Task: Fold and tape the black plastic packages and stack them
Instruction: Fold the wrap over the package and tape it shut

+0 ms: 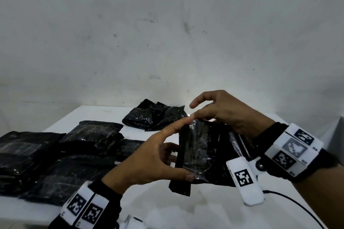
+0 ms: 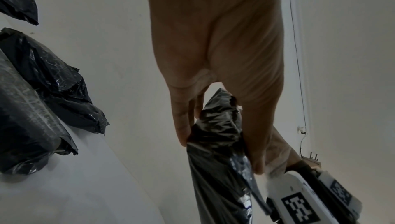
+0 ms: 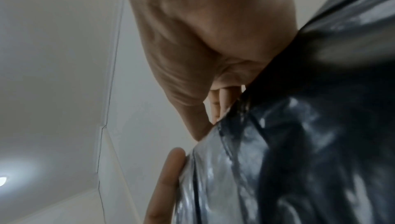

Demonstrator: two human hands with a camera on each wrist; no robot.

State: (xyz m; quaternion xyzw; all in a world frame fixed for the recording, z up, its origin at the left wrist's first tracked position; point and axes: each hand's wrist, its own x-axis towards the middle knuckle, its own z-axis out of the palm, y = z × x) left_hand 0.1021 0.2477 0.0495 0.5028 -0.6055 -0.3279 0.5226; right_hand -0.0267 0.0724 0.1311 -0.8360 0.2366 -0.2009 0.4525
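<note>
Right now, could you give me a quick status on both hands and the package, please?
Left hand and right hand both gripping the package, held above the table. Tape shiny across it. Other packages lie left, nothing in the way.

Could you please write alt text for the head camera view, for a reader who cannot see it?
Both hands, left hand and right hand, hold a black plastic package above a white table. More black packages lie at left.
</note>
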